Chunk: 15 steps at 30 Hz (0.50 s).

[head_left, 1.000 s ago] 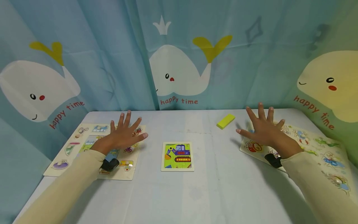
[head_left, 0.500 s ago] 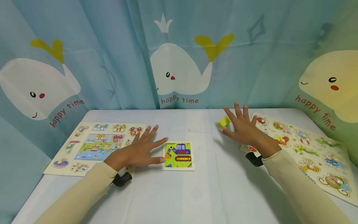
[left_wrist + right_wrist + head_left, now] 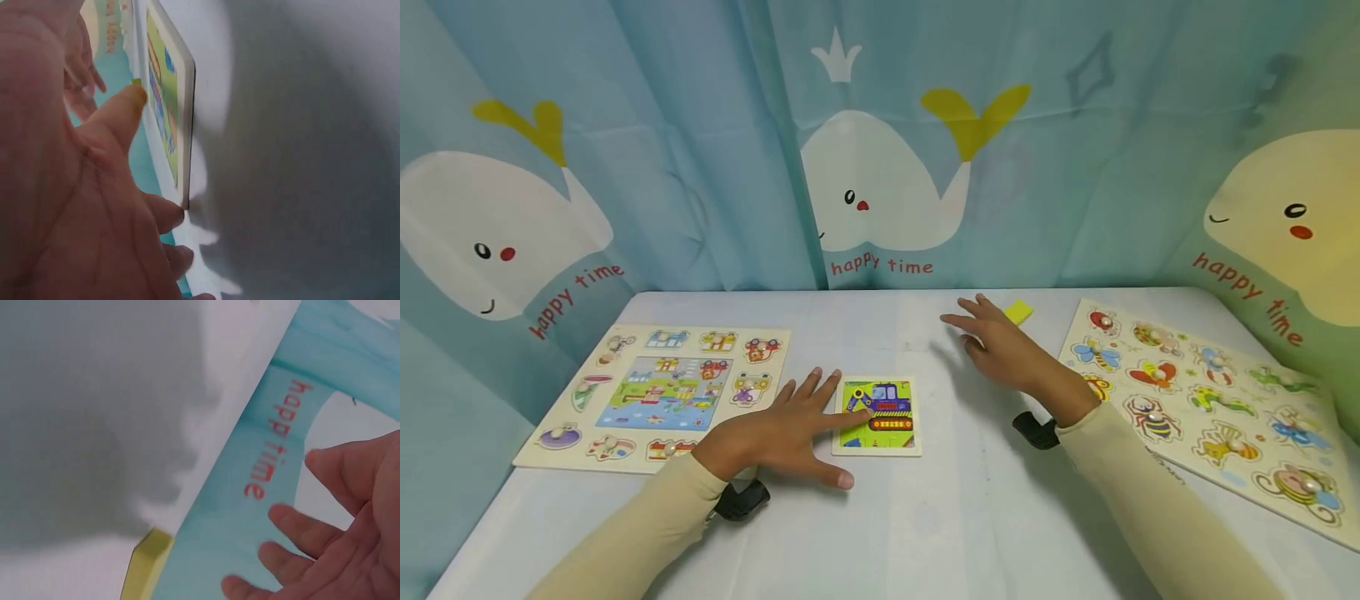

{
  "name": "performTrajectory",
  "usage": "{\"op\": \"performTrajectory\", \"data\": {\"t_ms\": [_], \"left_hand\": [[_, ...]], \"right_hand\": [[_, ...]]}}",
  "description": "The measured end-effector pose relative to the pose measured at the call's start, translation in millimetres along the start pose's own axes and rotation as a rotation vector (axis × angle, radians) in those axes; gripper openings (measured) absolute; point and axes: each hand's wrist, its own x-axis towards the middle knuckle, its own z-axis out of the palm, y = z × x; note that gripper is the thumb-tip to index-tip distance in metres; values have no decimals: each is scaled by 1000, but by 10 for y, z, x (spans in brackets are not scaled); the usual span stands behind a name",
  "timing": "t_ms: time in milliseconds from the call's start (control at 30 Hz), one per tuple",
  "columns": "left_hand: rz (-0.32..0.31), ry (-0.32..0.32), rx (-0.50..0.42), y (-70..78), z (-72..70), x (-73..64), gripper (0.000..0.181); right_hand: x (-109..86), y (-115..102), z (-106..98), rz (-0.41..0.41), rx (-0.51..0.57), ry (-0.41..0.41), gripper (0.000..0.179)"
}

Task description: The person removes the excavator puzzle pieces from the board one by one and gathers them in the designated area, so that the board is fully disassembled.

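A small square puzzle (image 3: 880, 452) with a picture of a purple excavator lies flat at mid-table, inside a cream frame. Over its left side spreads my left hand (image 3: 786, 435), fingers straight and the index finger above the picture. In the left wrist view, fingertips are close to the frame's edge (image 3: 185, 134); whether they touch it I cannot tell. My right hand (image 3: 1003, 350) hovers above the table right of the puzzle, holding nothing, its fingers slightly bent. Just behind it lies a yellow block (image 3: 1019, 312), partly covered by the hand; the right wrist view also has the block (image 3: 147, 565).
At left lies a peg puzzle board (image 3: 591, 379) with vehicle pieces around a town picture. An insect peg board (image 3: 1225, 375) lies angled at right. Behind the table hangs a blue curtain (image 3: 715, 167) with whale prints.
My left hand has moved right and nearer, from above the vehicle board to over the excavator puzzle. My right hand has moved left, from above the insect board past the yellow block.
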Motion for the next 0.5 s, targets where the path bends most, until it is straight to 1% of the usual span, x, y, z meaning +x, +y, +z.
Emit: {"op": "performTrajectory", "data": {"t_ms": [67,133,267,333,500], "left_hand": [[-11,-8,6,19,15,9,84],[-18,-11,11,35,28,22,84],[-15,-9,10,77,49,54,84],[-19,-12,19,100,60,64,86],[-24,-26,43,135,87,74,88]], "right_hand": [[29,-43,51,-25,39,-6,37],[52,-98,99,-30,70,-11,34],[84,-228,175,-12,107,-19,29],[95,-293,206,-17,124,-27,29],[137,-437,283,-80,187,-66,30]]}}
